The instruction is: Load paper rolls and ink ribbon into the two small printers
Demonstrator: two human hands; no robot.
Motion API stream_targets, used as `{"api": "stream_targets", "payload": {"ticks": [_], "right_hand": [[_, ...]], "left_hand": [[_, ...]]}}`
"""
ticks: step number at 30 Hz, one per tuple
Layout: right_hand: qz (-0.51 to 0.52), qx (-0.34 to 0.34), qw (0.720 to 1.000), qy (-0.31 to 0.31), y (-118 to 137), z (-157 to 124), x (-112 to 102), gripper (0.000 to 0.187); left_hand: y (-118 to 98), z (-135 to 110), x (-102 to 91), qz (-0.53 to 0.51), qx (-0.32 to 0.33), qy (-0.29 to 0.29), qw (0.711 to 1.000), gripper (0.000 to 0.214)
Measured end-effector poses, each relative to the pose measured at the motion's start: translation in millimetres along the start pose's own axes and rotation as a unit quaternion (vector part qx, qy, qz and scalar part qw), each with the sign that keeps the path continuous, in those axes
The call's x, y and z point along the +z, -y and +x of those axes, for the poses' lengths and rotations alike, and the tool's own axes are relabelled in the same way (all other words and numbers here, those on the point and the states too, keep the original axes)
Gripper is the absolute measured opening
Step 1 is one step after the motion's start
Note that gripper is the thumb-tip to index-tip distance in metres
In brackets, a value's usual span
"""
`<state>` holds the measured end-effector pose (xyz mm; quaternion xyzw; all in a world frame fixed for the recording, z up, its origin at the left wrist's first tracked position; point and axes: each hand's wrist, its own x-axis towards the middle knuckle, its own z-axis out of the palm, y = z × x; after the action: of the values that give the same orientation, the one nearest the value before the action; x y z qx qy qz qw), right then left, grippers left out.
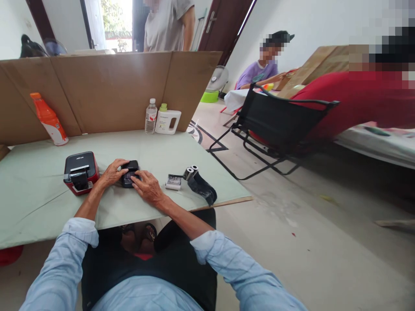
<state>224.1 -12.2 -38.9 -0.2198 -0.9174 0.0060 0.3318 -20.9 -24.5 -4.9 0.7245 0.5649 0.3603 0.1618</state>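
Note:
My left hand (113,172) grips the left side of a small black box-shaped device (130,165) lying on the table, thumb and fingers along its edge. From the other side, my right hand (148,186) has its fingers bent onto the device's near part, which looks recessed; the fingertips partly hide it. Left of my hands stands a black-and-red machine (81,170) with a slot and a dark strip at its front. To the right lie a small white-and-grey cartridge-like piece (173,182) and two small rolls (191,171) with a loose black ribbon (204,190).
A cardboard screen (119,90) stands along the back of the pale green table (42,198). Before it are an orange bottle (50,119), a clear water bottle (151,115) and a white jug (167,121). A black folding chair (279,116) and other people are beyond the right edge.

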Motion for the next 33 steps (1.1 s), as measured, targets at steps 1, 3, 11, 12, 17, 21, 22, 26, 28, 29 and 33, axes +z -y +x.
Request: {"api": "stream_targets", "payload": {"ticks": [1,3,11,12,17,21,22,26,28,29,33], "right_hand": [[0.009,-0.003,1.0,-0.001,-0.4,-1.4,-0.2,0.03],[0.037,-0.007,0.999,-0.007,-3.2,-2.7,-1.0,0.03],[0.154,0.11,0.981,-0.032,-33.5,17.5,11.6,0.053],[0.165,0.11,0.98,-0.02,-36.3,20.1,14.6,0.053],[0.186,0.117,0.975,-0.014,-40.4,23.4,23.1,0.049],[0.191,0.134,0.972,-0.019,-38.9,21.9,24.6,0.046],[0.194,0.138,0.971,-0.019,-38.8,21.4,25.1,0.045],[0.208,0.148,0.967,-0.008,-38.3,18.3,26.0,0.048],[0.213,0.145,0.966,0.007,-36.7,15.8,24.9,0.052],[0.215,0.141,0.966,0.014,-35.4,14.3,24.1,0.057],[0.209,0.125,0.97,0.02,-27.6,8.5,22.5,0.084]], "left_hand": [[0.6,-1.3,0.6,0.003,0.003,0.0,1.0,0.044],[1.1,-3.6,1.4,0.011,0.0,0.0,1.0,0.045],[3.3,-4.7,4.7,0.032,-0.027,-0.01,0.999,0.047],[4.0,-4.4,5.2,0.034,-0.029,-0.014,0.999,0.046],[7.5,-3.9,7.9,0.031,-0.028,-0.028,0.999,0.043],[8.8,-0.7,9.3,0.033,-0.015,-0.028,0.999,0.04],[8.7,0.9,9.8,0.038,-0.012,-0.027,0.999,0.04],[4.4,5.8,10.6,0.076,-0.022,-0.01,0.997,0.04],[0.4,3.2,8.6,0.082,-0.033,0.005,0.996,0.044],[-1.6,0.2,6.7,0.081,-0.038,0.011,0.996,0.046],[-7.1,-18.0,-4.7,0.054,-0.073,0.05,0.995,0.061]]}}
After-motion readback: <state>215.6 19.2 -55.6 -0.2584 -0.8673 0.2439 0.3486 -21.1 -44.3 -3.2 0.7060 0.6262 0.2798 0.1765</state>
